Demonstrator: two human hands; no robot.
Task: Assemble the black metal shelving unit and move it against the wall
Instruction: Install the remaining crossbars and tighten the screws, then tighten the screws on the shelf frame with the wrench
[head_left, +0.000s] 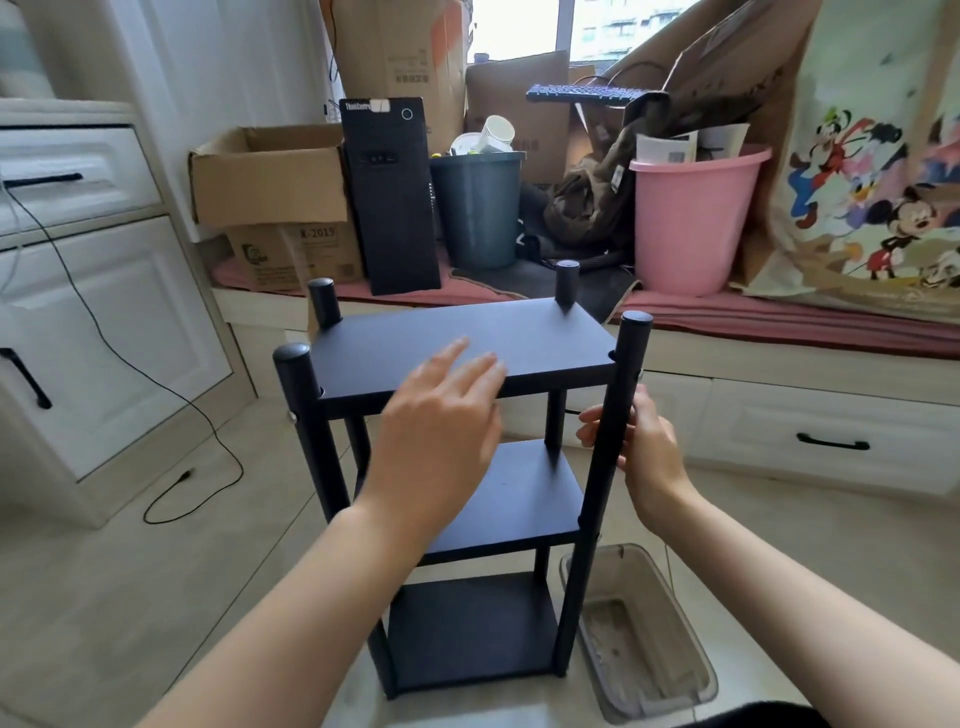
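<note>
The black metal shelving unit (467, 467) stands upright on the pale tiled floor (130, 571), just in front of the window bench (779, 322), and it has three shelves and four round posts. The top shelf (467, 338), the middle shelf (519, 499) and the bottom shelf (467, 629) lie one under another. The left hand (441, 431) is over the front edge of the top shelf with fingers straight and slightly spread; whether it touches the shelf I cannot tell. The right hand (644, 447) is curled around the near right post (608, 467), below the top shelf. Right of the unit's foot, one clear plastic bin (639, 634) sits on the floor. Behind the unit, on the bench, there are one black computer tower (389, 197), one grey bucket (478, 208), one pink bucket (691, 218) and several cardboard boxes (270, 176). Left of the unit, one black cable (171, 395) runs across the floor.
</note>
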